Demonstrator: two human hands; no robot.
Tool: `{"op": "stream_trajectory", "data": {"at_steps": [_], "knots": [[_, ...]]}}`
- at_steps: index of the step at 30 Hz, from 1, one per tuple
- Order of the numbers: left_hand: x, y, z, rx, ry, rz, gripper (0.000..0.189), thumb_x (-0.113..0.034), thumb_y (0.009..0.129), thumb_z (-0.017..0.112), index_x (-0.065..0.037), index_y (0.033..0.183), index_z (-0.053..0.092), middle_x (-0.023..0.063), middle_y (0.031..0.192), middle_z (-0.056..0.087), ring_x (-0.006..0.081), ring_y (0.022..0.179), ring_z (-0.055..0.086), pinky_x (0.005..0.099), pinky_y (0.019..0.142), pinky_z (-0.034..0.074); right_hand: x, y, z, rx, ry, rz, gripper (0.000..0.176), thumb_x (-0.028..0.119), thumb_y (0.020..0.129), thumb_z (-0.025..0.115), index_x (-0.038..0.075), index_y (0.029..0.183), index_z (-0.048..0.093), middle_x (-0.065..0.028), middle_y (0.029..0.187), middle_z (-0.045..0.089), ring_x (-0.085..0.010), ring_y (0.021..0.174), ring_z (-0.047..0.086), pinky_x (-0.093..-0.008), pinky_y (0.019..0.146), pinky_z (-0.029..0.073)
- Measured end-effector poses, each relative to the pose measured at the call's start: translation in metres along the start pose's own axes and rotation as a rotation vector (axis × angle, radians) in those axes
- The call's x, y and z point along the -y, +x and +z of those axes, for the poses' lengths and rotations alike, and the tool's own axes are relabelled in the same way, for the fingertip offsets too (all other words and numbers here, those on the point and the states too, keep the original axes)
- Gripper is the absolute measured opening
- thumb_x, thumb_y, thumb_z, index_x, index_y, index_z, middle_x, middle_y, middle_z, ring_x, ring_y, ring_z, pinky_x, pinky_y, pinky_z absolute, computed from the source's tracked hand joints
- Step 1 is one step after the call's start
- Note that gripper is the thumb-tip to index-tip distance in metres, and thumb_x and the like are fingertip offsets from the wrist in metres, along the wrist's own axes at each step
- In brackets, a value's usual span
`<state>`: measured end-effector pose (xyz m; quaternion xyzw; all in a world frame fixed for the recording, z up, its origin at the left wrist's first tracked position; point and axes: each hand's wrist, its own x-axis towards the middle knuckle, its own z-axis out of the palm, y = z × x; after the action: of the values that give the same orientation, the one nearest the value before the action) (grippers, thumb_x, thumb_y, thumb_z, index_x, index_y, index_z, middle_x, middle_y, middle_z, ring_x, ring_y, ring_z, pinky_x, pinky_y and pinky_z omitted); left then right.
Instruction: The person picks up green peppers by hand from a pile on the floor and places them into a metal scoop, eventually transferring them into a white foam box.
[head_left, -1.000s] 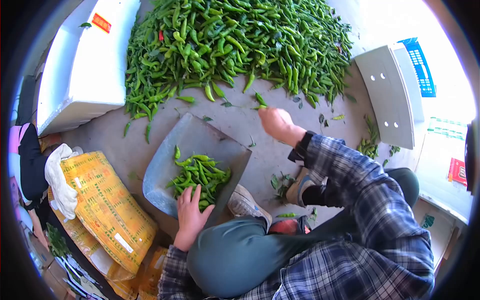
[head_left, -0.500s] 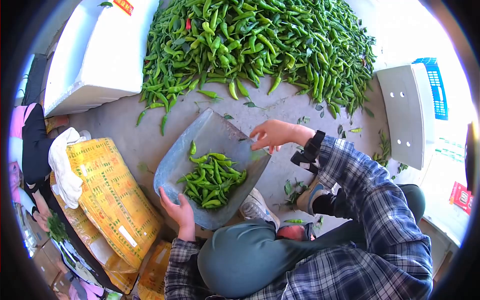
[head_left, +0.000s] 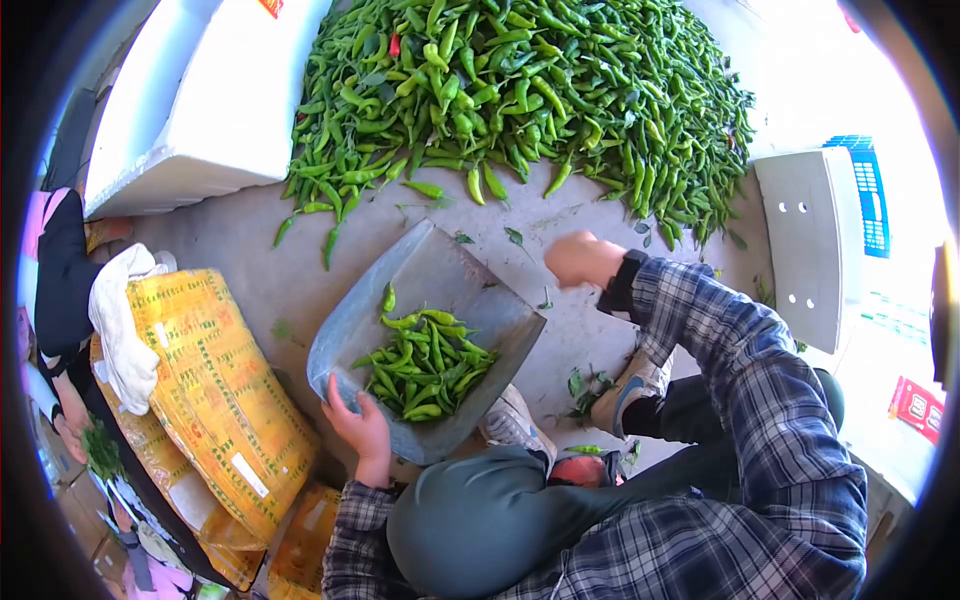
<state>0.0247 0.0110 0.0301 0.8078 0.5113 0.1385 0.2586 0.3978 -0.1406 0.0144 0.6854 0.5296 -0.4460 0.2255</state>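
A grey metal scoop (head_left: 460,265) rests tilted by my knees, with several green peppers (head_left: 425,365) lying in its lower part. My left hand (head_left: 358,425) grips the scoop's near-left rim, thumb on the inner side and fingers along the edge. To the right of the scoop, my right hand (head_left: 582,260) is over the floor, apart from the scoop; it is blurred and its fingers are hidden. Beyond both hands spreads a large pile of green peppers (head_left: 560,100) with a red pepper (head_left: 394,45) in it.
White foam boxes stand at the left (head_left: 235,90) and right (head_left: 810,240), with a blue crate (head_left: 868,195) behind the right one. Yellow taped cartons (head_left: 215,400) with a white cloth (head_left: 125,330) are at my left. Another person's hand (head_left: 70,435) holds greens at far left. Leaves (head_left: 590,385) litter the floor.
My right hand has left the scoop's right rim and moved up and right over the floor. My left hand and the peppers in the scoop have stayed in place.
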Motion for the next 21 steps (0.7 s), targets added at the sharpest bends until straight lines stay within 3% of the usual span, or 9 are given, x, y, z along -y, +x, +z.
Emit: {"op": "stream_trajectory", "data": {"at_steps": [4, 5, 7, 15, 17, 19, 21], "knots": [[-0.003, 0.001, -0.001, 0.033, 0.000, -0.037, 0.048, -0.004, 0.077, 0.053, -0.002, 0.124, 0.044, 0.0268, 0.118, 0.042, 0.0419, 0.109, 0.043, 0.0437, 0.095, 0.033, 0.016, 0.026, -0.058, -0.692, 0.280, 0.258, 0.027, 0.008, 0.077, 0.055, 0.008, 0.104, 0.058, -0.0175, 0.095, 0.060, -0.0297, 0.083, 0.063, -0.0402, 0.064, 0.051], [-0.002, 0.001, 0.000, 0.031, -0.011, -0.020, 0.048, -0.004, 0.077, 0.053, -0.002, 0.124, 0.044, 0.0268, 0.118, 0.042, 0.0419, 0.109, 0.043, 0.0437, 0.095, 0.033, 0.020, 0.041, -0.062, -0.733, 0.267, 0.277, 0.033, 0.010, 0.080, 0.052, 0.010, 0.112, 0.048, -0.0184, 0.101, 0.054, -0.0331, 0.082, 0.062, -0.0413, 0.065, 0.051], [0.002, 0.000, 0.002, -0.001, 0.019, 0.003, 0.047, -0.003, 0.077, 0.054, -0.001, 0.123, 0.045, 0.0235, 0.116, 0.045, 0.0394, 0.109, 0.044, 0.0426, 0.094, 0.033, 0.025, 0.071, -0.048, -0.933, 0.204, 0.303, 0.033, 0.014, 0.080, 0.052, 0.010, 0.112, 0.046, -0.0198, 0.099, 0.050, -0.0360, 0.084, 0.059, -0.0428, 0.065, 0.050], [0.003, 0.001, 0.000, 0.049, 0.019, -0.059, 0.046, -0.006, 0.077, 0.053, -0.001, 0.123, 0.045, 0.0300, 0.121, 0.041, 0.0443, 0.113, 0.040, 0.0456, 0.098, 0.031, 0.020, 0.056, -0.017, -0.890, 0.289, 0.162, 0.030, 0.006, 0.076, 0.052, 0.012, 0.105, 0.048, -0.0192, 0.096, 0.050, -0.0355, 0.082, 0.058, -0.0407, 0.069, 0.050], [0.002, -0.001, 0.001, 0.022, 0.017, -0.044, 0.046, -0.006, 0.077, 0.053, -0.001, 0.123, 0.046, 0.0305, 0.121, 0.041, 0.0447, 0.112, 0.041, 0.0456, 0.097, 0.031, 0.022, 0.050, -0.009, -1.005, 0.701, 0.184, 0.028, 0.006, 0.074, 0.054, 0.011, 0.101, 0.052, -0.0208, 0.093, 0.053, -0.0359, 0.079, 0.058, -0.0415, 0.069, 0.049], [0.002, -0.001, 0.001, 0.027, 0.017, -0.040, 0.046, -0.006, 0.077, 0.053, -0.002, 0.122, 0.046, 0.0307, 0.120, 0.041, 0.0447, 0.111, 0.041, 0.0456, 0.097, 0.031, 0.029, 0.038, -0.003, -0.988, 0.773, 0.162, 0.028, 0.012, 0.072, 0.057, 0.011, 0.100, 0.056, -0.0199, 0.092, 0.057, -0.0351, 0.081, 0.059, -0.0413, 0.072, 0.049], [0.003, -0.002, 0.000, 0.029, 0.016, -0.030, 0.046, -0.006, 0.077, 0.053, -0.002, 0.122, 0.046, 0.0309, 0.120, 0.042, 0.0447, 0.110, 0.041, 0.0455, 0.097, 0.032, 0.045, 0.008, -0.009, -0.583, 1.053, -0.098, 0.032, 0.018, 0.071, 0.060, 0.014, 0.103, 0.058, -0.0175, 0.093, 0.060, -0.0336, 0.086, 0.060, -0.0404, 0.074, 0.049]]}}
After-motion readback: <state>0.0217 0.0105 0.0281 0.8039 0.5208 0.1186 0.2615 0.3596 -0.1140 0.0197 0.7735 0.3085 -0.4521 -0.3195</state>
